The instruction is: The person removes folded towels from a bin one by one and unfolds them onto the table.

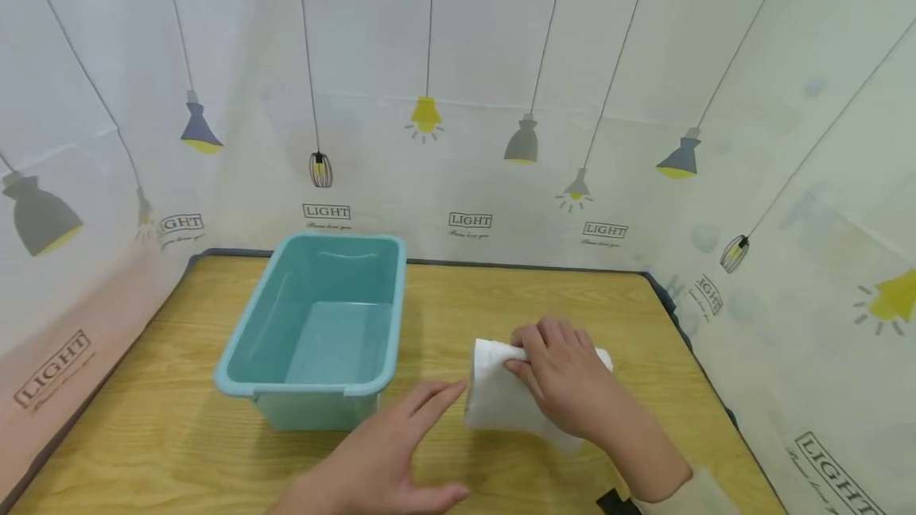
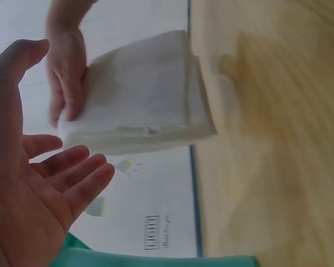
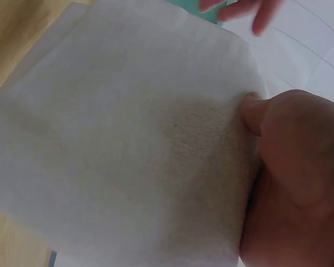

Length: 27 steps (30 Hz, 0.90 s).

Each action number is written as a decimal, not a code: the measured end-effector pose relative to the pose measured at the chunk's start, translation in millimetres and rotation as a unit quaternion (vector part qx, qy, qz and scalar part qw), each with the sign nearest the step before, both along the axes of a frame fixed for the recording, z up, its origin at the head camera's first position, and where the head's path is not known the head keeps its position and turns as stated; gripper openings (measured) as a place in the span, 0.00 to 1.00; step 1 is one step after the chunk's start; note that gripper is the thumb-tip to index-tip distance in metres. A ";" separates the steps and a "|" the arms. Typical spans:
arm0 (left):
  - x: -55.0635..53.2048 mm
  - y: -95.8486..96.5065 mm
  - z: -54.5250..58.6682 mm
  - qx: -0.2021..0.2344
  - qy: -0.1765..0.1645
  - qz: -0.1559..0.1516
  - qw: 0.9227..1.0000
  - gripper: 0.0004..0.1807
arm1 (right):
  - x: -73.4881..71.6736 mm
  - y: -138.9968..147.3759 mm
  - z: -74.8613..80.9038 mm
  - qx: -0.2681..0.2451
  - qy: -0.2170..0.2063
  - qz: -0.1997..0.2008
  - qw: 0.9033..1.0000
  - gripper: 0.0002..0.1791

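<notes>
A folded white towel (image 1: 497, 400) is held over the right half of the table, its layered edge and a small dark mark showing in the left wrist view. My right hand (image 1: 572, 384) grips its upper edge, thumb on the near face and fingers over the far side. In the right wrist view the towel (image 3: 111, 128) fills most of the picture, with the thumb (image 3: 300, 139) pressed against it. My left hand (image 1: 379, 451) is open beside the towel's left edge, fingers spread and nothing in its grasp.
Left of the towel stands a teal plastic basin (image 1: 315, 412) with nothing inside, close to my left hand. Under everything is a wood-grain table (image 1: 458, 292) with a dark border. A pale sheet (image 1: 472, 173) printed with lamps hangs around its back and sides.
</notes>
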<state>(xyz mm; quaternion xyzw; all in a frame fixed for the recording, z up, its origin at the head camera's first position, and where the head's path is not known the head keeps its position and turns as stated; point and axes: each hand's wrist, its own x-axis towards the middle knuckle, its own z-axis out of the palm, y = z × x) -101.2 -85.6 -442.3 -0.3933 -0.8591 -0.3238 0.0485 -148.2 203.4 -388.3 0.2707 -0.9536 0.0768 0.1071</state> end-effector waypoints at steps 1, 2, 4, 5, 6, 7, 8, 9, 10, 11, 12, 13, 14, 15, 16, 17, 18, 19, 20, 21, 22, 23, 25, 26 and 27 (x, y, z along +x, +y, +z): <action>0.6 -0.8 -3.9 -0.004 -0.010 0.007 1.000 0.53 | 4.1 0.3 0.2 -0.001 -0.004 0.002 1.000 0.10; 1.0 -1.6 -7.8 -0.008 -0.017 0.012 1.000 0.54 | 8.1 0.5 0.6 -0.001 -0.007 0.003 1.000 0.10; 1.5 -3.2 -14.5 -0.017 -0.035 0.023 0.999 0.55 | 15.5 1.0 1.9 -0.003 -0.021 0.007 1.000 0.10; 1.1 -3.9 -17.4 -0.020 -0.045 0.025 0.998 0.55 | 18.4 1.1 2.7 -0.005 -0.030 0.009 0.999 0.10; 0.3 -4.5 -20.1 -0.023 -0.054 0.025 0.998 0.55 | 20.5 0.9 3.1 -0.007 -0.038 0.011 0.999 0.09; -0.9 -5.0 -22.6 -0.026 -0.064 0.025 0.997 0.56 | 21.9 0.7 3.3 -0.008 -0.046 0.013 0.999 0.09; -2.3 -5.4 -25.1 -0.028 -0.076 0.023 0.996 0.56 | 22.4 0.5 3.1 -0.009 -0.057 0.015 0.998 0.09; -4.0 -5.8 -27.3 -0.028 -0.089 0.023 0.995 0.55 | 21.6 0.2 2.2 -0.010 -0.067 0.017 0.998 0.09; -5.9 -5.9 -29.6 -0.027 -0.101 0.022 0.994 0.55 | 19.9 -0.2 0.9 -0.013 -0.076 0.022 0.997 0.09; -7.9 -6.0 -31.9 -0.024 -0.114 0.022 0.993 0.55 | 17.1 -0.7 -1.2 -0.015 -0.088 0.023 0.996 0.09; -9.9 -5.9 -34.3 -0.021 -0.124 0.023 0.992 0.54 | 13.2 -1.2 -4.2 -0.016 -0.098 0.024 0.995 0.09; -11.8 -5.9 -36.5 -0.017 -0.132 0.025 0.991 0.54 | 8.2 -1.5 -7.3 -0.020 -0.110 0.026 0.993 0.09; -13.9 -5.7 -38.5 -0.012 -0.138 0.027 0.990 0.54 | 2.3 -1.8 -11.3 -0.022 -0.119 0.027 0.992 0.09; -15.7 -5.7 -40.3 -0.009 -0.141 0.030 0.990 0.54 | -4.1 -2.1 -15.7 -0.024 -0.124 0.030 0.991 0.10; -17.3 -5.6 -42.0 -0.005 -0.142 0.031 0.989 0.54 | -10.6 -2.2 -19.9 -0.027 -0.131 0.030 0.991 0.10; -18.7 -5.7 -43.2 -0.003 -0.144 0.033 0.989 0.53 | -17.7 -2.2 -25.0 -0.028 -0.137 0.029 0.990 0.10; -19.7 -5.9 -44.1 -0.004 -0.143 0.035 0.989 0.53 | -24.6 -2.3 -29.5 -0.031 -0.142 0.030 0.989 0.11; -20.6 -6.0 -44.6 -0.004 -0.145 0.036 0.989 0.53 | -31.3 -2.4 -34.1 -0.034 -0.147 0.031 0.988 0.11; -21.1 -6.3 -44.9 -0.006 -0.145 0.037 0.989 0.53 | -38.0 -2.7 -39.2 -0.035 -0.152 0.031 0.987 0.12; -21.5 -6.5 -45.0 -0.007 -0.147 0.037 0.988 0.53 | -44.2 -2.9 -43.7 -0.037 -0.157 0.030 0.986 0.12; -21.8 -6.6 -45.0 -0.008 -0.148 0.038 0.988 0.53 | -50.1 -3.4 -48.1 -0.040 -0.162 0.029 0.986 0.12; -21.9 -6.7 -44.9 -0.010 -0.150 0.038 0.988 0.52 | -56.0 -3.9 -52.8 -0.044 -0.166 0.028 0.985 0.13; -22.2 -6.7 -44.6 -0.011 -0.152 0.039 0.987 0.52 | -66.1 -5.6 -61.3 -0.051 -0.170 0.025 0.984 0.13; -22.3 -6.6 -44.5 -0.012 -0.153 0.040 0.987 0.52 | -70.7 -6.7 -64.9 -0.056 -0.174 0.023 0.983 0.14; -22.4 -6.3 -44.5 -0.012 -0.154 0.040 0.987 0.52 | -74.9 -8.0 -68.0 -0.061 -0.178 0.021 0.982 0.14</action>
